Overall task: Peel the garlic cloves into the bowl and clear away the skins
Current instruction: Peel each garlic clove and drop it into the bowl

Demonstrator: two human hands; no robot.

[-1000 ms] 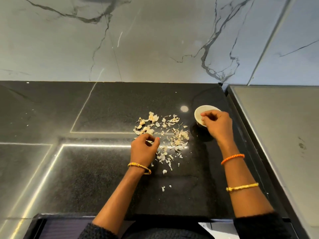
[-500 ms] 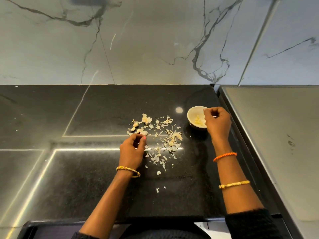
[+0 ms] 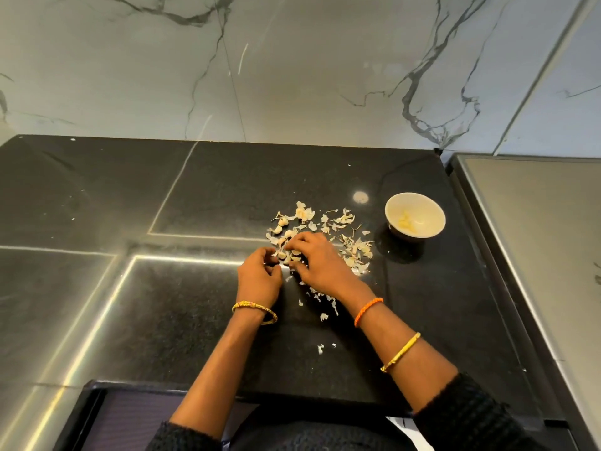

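Over the skin pile (image 3: 328, 242) on the black table (image 3: 162, 314), your right hand (image 3: 320, 260) is arriving from the bowl (image 3: 415, 214), pinching a clove beside your curled left hand (image 3: 260, 278), starting another peel.

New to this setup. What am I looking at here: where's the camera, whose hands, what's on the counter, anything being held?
There is no machine here: a person works with two bare hands, and the single camera sits on their head, looking forward and down. So the arms enter from the bottom of the picture.

The surface is a black stone counter against a marble wall. On it lies a scatter of garlic skins with a few unpeeled garlic cloves at its far left. To the right stands a small white bowl holding peeled garlic.

The left hand and right hand meet over the pile, fingers curled around small pieces. Whether those are cloves or skins is too small to tell.
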